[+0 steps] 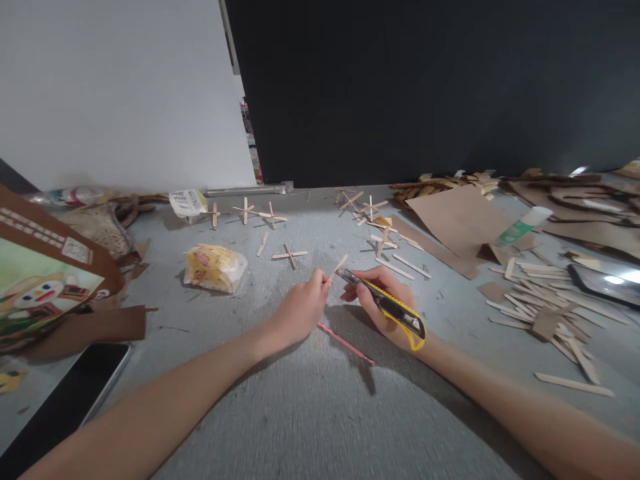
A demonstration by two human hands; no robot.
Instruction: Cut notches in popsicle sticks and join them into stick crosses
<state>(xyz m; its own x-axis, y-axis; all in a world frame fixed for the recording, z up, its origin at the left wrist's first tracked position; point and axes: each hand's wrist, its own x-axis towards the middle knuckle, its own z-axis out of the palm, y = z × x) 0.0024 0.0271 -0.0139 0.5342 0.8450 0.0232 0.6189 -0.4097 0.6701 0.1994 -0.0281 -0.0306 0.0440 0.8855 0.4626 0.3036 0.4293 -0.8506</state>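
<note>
My left hand (303, 303) pinches a short wooden craft stick (339, 265), which points up and to the right. In my right hand (387, 303) is a yellow and black utility knife (393, 307). Its front end meets the craft stick or lies very close to it; I cannot tell whether the blade touches. A pink pencil (347, 344) slants down from beneath my left hand, its near end casting a separate shadow; whether my fingers hold it is hidden. Just beyond my hands lies a cross of craft sticks (290, 255).
More stick crosses (271, 215) line the back. A yellow plastic packet (214, 268) lies left, near a dark phone (70, 407) and a printed bag (50, 273). On the right are loose sticks (537, 300), cardboard (450, 223), a glue stick (524, 225) and another phone (607, 283).
</note>
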